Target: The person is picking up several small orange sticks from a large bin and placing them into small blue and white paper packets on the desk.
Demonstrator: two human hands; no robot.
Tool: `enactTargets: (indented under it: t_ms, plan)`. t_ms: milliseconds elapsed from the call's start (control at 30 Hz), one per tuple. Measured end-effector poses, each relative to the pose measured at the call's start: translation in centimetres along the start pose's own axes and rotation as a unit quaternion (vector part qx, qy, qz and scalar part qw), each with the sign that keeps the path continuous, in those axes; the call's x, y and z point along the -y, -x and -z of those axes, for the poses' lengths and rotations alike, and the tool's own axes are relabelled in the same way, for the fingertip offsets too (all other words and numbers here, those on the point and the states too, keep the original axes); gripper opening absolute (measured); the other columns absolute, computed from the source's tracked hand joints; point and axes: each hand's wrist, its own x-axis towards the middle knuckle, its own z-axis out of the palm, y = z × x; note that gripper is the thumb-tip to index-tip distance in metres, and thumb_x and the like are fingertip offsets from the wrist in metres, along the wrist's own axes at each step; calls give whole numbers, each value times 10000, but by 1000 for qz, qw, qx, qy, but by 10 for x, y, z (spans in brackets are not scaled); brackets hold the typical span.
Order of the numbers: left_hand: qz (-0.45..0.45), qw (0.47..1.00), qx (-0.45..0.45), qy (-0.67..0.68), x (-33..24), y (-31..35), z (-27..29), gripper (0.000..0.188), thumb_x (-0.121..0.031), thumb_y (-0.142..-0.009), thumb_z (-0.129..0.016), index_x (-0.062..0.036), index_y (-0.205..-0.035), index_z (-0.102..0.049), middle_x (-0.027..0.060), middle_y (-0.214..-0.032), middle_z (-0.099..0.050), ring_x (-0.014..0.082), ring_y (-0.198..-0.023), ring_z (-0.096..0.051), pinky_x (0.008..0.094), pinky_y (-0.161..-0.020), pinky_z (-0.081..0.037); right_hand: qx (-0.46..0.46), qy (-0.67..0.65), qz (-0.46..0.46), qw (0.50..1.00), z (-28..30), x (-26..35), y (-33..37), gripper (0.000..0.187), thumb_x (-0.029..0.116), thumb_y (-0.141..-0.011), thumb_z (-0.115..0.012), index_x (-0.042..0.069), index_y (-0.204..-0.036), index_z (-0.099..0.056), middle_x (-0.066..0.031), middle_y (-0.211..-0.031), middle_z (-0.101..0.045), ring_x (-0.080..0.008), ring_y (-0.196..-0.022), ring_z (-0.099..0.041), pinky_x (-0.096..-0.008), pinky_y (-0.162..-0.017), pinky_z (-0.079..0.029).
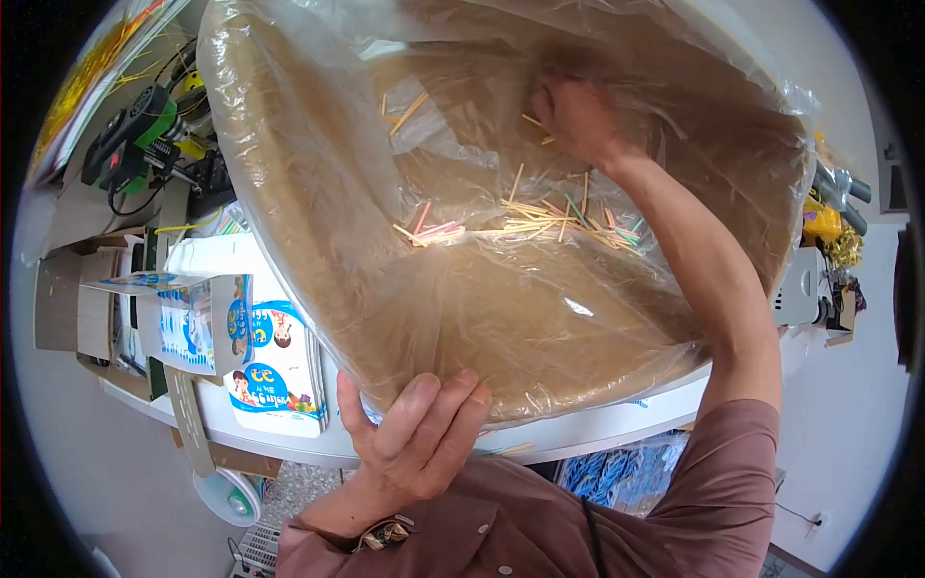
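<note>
I see the left hand [419,438] gripping the bag [318,241] rim at lower centre; the right hand [578,116] (inside, fingers' state indiscernible) reaches near sticks [540,220].

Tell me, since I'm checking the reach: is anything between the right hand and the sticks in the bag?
Nothing visible. The right hand is inside the clear bag, above the sticks lying loose along a fold. Only open space separates them. The left hand grips the bag's lower edge from outside.

workshop, power tool [130,130] (green), cartons [72,299]
</note>
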Motion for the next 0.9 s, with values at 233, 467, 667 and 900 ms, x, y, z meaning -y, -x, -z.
enactTargets:
  t_ms: [233, 467, 667, 900]
  plan:
    - [-7, 1000, -4, -7, 0, 2, 0, 189, -219, -848, -655, -191, -1025, -713, -59, -1117, -671, 165, -1210, -467, 669, -1107, -241, -99, -141, 12, 985, 72, 5, 26, 148, 171, -922, -608, 45, -957, -676, -201, -744, -631, -368, -649, -603, -431, -637, -492]
    - [0, 1000, -18, -4, -2, 2, -2, 167, -193, -864, -655, -173, -1029, -664, -56, -1132, -670, 181, -1249, -465, 660, -1116, -235, -26, -122, 8, 992, 96, 4, 53, 125, 107, -896, -606, 28, -936, -694, -215, -814, -648, -348, -675, -641, -401, -644, -506]
    - [4, 1000, -23, -8, -2, 1, -3, 169, -185, -863, -657, -173, -1032, -657, -59, -1126, -670, 178, -1238, -477, 648, -1120, -238, -128, -162, -43, 978, 135, 25, 58, 126, 96, -879, -593, -3, -841, -662, -187, -734, -644, -310, -634, -606, -412, -632, -484]
    - [3, 999, -33, -6, -6, 0, -4, 171, -185, -857, -655, -175, -1027, -657, -62, -1115, -671, 170, -1211, -490, 644, -1118, -238, -43, 57, 66, 995, 146, 59, 61, 386, 396, -903, -648, 25, -797, -648, -165, -744, -656, -347, -653, -662, -431, -595, -540]
